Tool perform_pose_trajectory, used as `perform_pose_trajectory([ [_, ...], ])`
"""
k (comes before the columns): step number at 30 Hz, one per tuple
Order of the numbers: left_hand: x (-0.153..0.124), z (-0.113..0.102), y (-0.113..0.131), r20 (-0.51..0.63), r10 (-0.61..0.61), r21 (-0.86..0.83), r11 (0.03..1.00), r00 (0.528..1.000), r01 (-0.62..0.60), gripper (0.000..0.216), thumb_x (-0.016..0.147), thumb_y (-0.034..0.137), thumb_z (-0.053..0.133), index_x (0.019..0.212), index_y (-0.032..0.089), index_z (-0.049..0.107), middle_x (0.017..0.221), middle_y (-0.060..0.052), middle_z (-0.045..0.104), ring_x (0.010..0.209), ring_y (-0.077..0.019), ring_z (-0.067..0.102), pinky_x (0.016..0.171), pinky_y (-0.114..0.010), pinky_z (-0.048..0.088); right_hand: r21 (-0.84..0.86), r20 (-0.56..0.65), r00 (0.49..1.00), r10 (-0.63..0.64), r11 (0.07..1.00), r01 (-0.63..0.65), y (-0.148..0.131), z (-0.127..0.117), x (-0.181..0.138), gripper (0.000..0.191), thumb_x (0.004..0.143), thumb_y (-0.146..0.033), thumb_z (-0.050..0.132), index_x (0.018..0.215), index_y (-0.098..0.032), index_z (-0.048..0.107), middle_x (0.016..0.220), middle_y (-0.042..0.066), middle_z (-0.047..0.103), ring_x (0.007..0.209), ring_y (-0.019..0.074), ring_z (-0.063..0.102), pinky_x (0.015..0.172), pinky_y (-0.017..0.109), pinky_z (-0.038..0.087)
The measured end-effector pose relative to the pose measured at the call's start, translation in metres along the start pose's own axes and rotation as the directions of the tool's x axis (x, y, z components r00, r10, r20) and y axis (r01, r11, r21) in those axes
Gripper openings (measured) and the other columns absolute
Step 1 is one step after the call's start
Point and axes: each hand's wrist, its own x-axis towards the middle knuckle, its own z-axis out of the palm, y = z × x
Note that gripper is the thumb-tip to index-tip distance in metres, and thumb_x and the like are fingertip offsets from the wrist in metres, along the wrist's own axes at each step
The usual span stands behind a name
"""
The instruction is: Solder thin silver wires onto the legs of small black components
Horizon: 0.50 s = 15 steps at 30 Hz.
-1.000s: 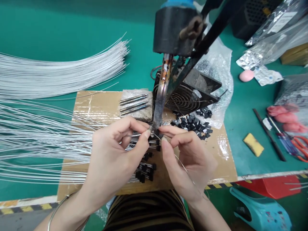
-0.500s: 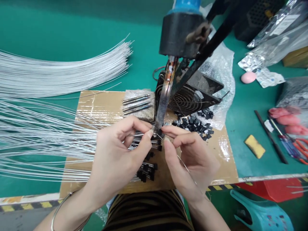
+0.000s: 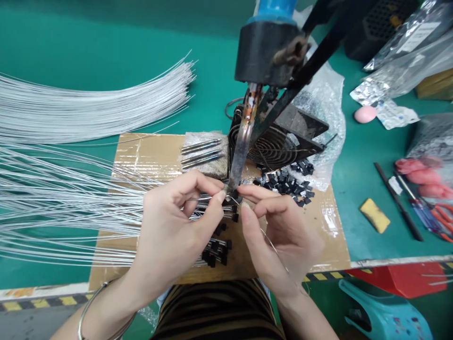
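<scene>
A soldering iron (image 3: 244,137), clamped in a stand, points down with its tip between my hands. My left hand (image 3: 177,226) is closed, thumb and fingers pinching a thin wire (image 3: 201,198) just left of the tip. My right hand (image 3: 279,231) is closed too, thumb and forefinger on a strand of solder wire (image 3: 272,243) that trails across the palm toward the wrist. Its forefinger touches a small black connector (image 3: 234,194) at the tip. How the wire meets that connector is mostly hidden by fingertips. Wires with black connector ends (image 3: 217,250) lie below my hands.
Loose black connectors (image 3: 283,183) are heaped on the cardboard (image 3: 329,236), near a black fan (image 3: 276,144). Metal rods (image 3: 201,153) rest on a wrapped block. A bundle of white wires (image 3: 106,113) lies left. A yellow sponge (image 3: 375,215) and pliers (image 3: 444,219) are right.
Both hands stay nearly still at the iron's tip. Only a very slight shift of the view shows.
</scene>
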Motion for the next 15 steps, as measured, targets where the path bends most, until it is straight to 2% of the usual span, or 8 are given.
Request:
perform_pose_trajectory([
  [5,0.0006,-0.0001,-0.0001,0.005,-0.004,0.014,1.000,1.000,0.004,0.008,0.086,0.016,0.072,0.079,0.021,0.072,0.080,0.000,0.076,0.054,-0.0093,0.050,0.046,-0.027,0.029,-0.038,-0.025,0.999,-0.037,0.999,0.036,0.0030,0.0026,-0.0009,0.020,0.095,-0.005,0.069,0.091,-0.024,0.065,0.114,0.007,0.081,0.112,0.0241,0.078,0.100,0.044,0.062],
  [11,-0.0002,0.0013,0.0008,0.003,-0.015,-0.006,1.000,1.000,0.015,0.009,0.085,0.017,0.074,0.078,0.021,0.072,0.083,-0.001,0.078,0.065,-0.0129,0.064,0.047,-0.025,0.032,-0.065,-0.018,0.994,-0.105,0.992,0.104,0.0047,0.0033,-0.0022,0.024,0.091,-0.001,0.070,0.095,-0.023,0.065,0.114,0.007,0.080,0.111,0.0229,0.079,0.100,0.042,0.062],
  [15,-0.0012,0.0000,0.0017,0.001,0.001,0.008,1.000,1.000,-0.001,0.008,0.085,0.016,0.073,0.079,0.021,0.072,0.084,0.000,0.078,0.058,-0.0101,0.056,0.046,-0.026,0.031,-0.087,-0.014,0.992,-0.129,0.988,0.127,0.0040,0.0029,-0.0025,0.023,0.092,-0.002,0.070,0.096,-0.024,0.065,0.114,0.007,0.081,0.109,0.0230,0.079,0.098,0.042,0.064],
])
